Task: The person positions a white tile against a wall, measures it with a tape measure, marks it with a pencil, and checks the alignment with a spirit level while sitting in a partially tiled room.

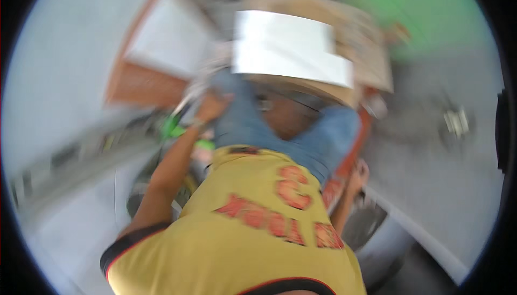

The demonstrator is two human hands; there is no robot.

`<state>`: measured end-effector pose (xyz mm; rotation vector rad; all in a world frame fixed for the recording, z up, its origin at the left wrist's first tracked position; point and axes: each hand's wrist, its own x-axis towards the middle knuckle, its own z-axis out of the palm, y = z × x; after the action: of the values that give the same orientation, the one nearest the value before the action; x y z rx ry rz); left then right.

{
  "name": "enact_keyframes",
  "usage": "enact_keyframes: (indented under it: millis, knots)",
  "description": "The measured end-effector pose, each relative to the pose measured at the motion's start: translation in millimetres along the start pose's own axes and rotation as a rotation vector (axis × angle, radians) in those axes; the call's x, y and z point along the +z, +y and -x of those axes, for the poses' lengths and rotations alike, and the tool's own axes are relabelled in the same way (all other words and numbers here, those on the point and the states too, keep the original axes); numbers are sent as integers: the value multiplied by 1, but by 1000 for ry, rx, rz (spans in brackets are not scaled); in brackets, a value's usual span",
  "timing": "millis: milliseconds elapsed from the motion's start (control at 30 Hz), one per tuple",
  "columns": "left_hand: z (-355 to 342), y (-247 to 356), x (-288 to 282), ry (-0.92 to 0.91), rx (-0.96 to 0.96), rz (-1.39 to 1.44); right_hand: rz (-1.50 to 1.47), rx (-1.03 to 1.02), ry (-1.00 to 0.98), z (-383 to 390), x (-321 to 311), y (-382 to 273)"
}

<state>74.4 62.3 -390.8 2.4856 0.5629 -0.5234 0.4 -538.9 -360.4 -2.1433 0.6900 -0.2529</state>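
Head view, badly blurred. One person seated, two bare hands. Left hand point(214, 105) is against the jeans point(237, 109) near one knee; can't tell how far open it is or if it holds anything. Right hand point(359, 176) is just beside one red strip point(364, 132); its grip can't be made out either. One sheet of brown cardboard point(371, 42) past both knees, one white patch point(291, 44) over it.

matt denim jeans point(241, 114), matt cloth shirt point(231, 249)
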Motion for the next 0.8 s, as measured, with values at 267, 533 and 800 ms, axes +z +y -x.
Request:
enact_keyframes:
  millis: [267, 533, 800]
  knots:
    - [81, -51, 3, 31, -98, 556, 328, -303, -413, -97, 95, -80]
    - [99, -111, 38, 193, -391, 1077, -15, -121, -540, -132, 107, -103]
    - [89, -177, 51, 1177, -649, 1020, 410, -641, -348, -39, 108, -122]
